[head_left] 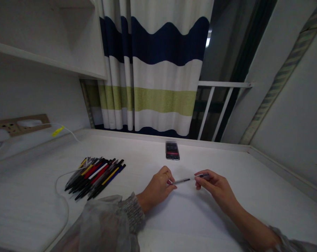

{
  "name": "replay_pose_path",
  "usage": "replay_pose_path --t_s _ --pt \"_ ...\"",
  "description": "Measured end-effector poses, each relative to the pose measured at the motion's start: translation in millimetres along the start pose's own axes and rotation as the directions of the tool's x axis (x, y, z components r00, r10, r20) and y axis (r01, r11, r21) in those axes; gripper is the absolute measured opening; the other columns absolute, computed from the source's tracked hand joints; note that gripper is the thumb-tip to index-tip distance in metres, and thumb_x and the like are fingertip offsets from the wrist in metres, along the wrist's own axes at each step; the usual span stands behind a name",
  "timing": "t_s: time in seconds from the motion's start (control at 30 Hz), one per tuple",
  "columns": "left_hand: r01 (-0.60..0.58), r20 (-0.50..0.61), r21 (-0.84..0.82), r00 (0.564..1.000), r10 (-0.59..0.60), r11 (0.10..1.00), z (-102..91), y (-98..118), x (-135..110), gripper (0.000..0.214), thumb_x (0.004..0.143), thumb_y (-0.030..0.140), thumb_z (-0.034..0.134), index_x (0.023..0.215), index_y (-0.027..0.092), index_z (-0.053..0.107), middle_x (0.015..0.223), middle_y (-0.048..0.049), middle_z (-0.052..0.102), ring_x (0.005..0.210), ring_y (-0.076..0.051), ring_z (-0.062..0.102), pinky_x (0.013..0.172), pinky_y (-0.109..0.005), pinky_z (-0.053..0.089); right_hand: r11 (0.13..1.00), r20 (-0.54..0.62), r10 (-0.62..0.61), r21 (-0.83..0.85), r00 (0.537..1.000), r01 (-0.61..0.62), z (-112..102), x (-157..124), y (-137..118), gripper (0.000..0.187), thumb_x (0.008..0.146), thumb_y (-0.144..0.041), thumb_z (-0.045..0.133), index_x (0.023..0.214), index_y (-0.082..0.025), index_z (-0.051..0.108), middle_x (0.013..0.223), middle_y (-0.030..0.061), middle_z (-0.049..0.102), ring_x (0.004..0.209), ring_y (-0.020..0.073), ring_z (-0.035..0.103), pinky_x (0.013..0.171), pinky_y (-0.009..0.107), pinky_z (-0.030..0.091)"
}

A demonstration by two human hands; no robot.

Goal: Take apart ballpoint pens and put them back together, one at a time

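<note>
- Where the left edge cuts it off, a socket panel (11, 128) shows only partly, white plugs covering some holes.
- Left of centre, low in the frame, lies a pile of pens (97, 176), overlapping and too blurred to count.
- At lower middle, the left hand (157, 187) pinches one end of a slim pen (183, 181), that end hidden by the fingers.
- Just above, a phone (172, 151) lies with its screen pixelated, unreadable.
- Right of lower middle, the right hand (216, 185) grasps the pen's dark other end; whether the pale stretch beside it is a joint or gap, I cannot tell.
</note>
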State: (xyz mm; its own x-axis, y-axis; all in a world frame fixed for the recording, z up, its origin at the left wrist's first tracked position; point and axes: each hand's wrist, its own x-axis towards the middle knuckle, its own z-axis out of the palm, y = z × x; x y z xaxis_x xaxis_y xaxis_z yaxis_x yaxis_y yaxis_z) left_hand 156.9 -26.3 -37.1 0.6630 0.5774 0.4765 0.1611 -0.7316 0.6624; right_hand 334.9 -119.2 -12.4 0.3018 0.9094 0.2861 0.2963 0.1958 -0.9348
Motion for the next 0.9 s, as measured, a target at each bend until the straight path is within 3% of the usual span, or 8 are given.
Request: replay_pose_path --t_s 0.3,0.4,0.5,0.6,0.7,0.77,0.9 --pt "-0.042 -0.006 0.002 0.999 0.042 0.999 0.7 2.8 -1.1 0.011 0.068 0.012 0.062 0.072 0.015 0.052 0.082 -0.0002 0.047 0.063 -0.008 0.051 0.061 -0.023 0.047 1.000 -0.048 0.000 -0.019 0.999 -0.001 0.5 1.4 -0.3 0.027 0.066 -0.043 0.063 0.070 -0.017 0.059 0.056 0.0008 0.061 0.057 0.0140 0.054 0.059 0.027 0.041" --pt "-0.103 0.035 0.017 0.994 0.102 0.995 0.9 4.2 -1.1 0.030 0.065 0.028 0.069 0.088 0.016 0.055 0.093 -0.0038 0.051 0.074 -0.013 0.053 0.069 -0.028 0.048 0.982 -0.143 -0.025 0.183 0.989 0.051 -2.1 6.7 1.8 0.022 0.066 -0.039 0.064 0.071 -0.018 0.060 0.073 0.0038 0.065 0.076 0.0183 0.058 0.072 0.033 0.044" --pt "-0.114 0.067 0.108 0.992 0.108 0.988 0.9 2.6 -1.7 0.053 0.061 0.039 0.070 0.105 0.018 0.050 0.105 -0.0072 0.050 0.092 -0.020 0.050 0.082 -0.035 0.044 0.868 -0.185 0.030 0.493 0.982 0.066 -12.3 14.5 1.4 0.013 0.069 -0.033 0.062 0.072 -0.021 0.058 0.078 0.0020 0.065 0.080 0.0187 0.060 0.077 0.038 0.045" --pt "-0.027 0.037 0.218 0.999 0.019 0.976 1.0 -3.7 -1.6 0.035 0.072 0.030 0.062 0.102 0.015 0.053 0.104 -0.0082 0.051 0.094 -0.020 0.049 0.085 -0.036 0.041 0.754 -0.178 0.067 0.654 0.982 0.067 -26.9 20.7 -1.3 0.008 0.067 -0.028 0.062 0.070 -0.023 0.056 0.062 -0.0031 0.058 0.057 0.0113 0.056 0.060 0.030 0.049" --pt "0.052 0.030 0.307 0.997 -0.064 0.950 1.2 -9.5 -0.4 0.014 0.075 0.023 0.057 0.085 0.014 0.059 0.092 -0.0070 0.056 0.086 -0.019 0.052 0.081 -0.035 0.041 0.727 -0.124 0.076 0.686 0.989 0.030 -38.4 22.5 -5.5 0.017 0.072 -0.038 0.054 0.068 -0.022 0.056 0.049 -0.0058 0.043 0.033 0.0051 0.033 0.031 0.019 0.031" --pt "0.074 0.066 0.348 0.992 -0.103 0.934 1.2 -10.6 0.2 0.011 0.076 0.023 0.055 0.074 0.014 0.061 0.083 -0.0061 0.059 0.080 -0.019 0.053 0.078 -0.034 0.041 0.730 -0.092 0.106 0.683 0.990 -0.014 -42.4 21.8 -8.1 0.025 0.073 -0.044 0.048 0.064 -0.021 0.055 0.047 -0.0058 0.039 0.030 0.0040 0.022 0.026 0.018 0.019" --pt "0.066 0.109 0.366 0.988 -0.113 0.928 1.1 -7.9 -0.2 0.015 0.077 0.026 0.053 0.073 0.015 0.061 0.078 -0.0057 0.062 0.079 -0.019 0.054 0.075 -0.033 0.041 0.743 -0.078 0.174 0.664 0.982 -0.079 -43.7 20.4 -10.5 0.017 0.069 -0.036 0.048 0.062 -0.021 0.055 0.046 -0.0062 0.038 0.028 0.0036 0.016 0.026 0.017 0.013"
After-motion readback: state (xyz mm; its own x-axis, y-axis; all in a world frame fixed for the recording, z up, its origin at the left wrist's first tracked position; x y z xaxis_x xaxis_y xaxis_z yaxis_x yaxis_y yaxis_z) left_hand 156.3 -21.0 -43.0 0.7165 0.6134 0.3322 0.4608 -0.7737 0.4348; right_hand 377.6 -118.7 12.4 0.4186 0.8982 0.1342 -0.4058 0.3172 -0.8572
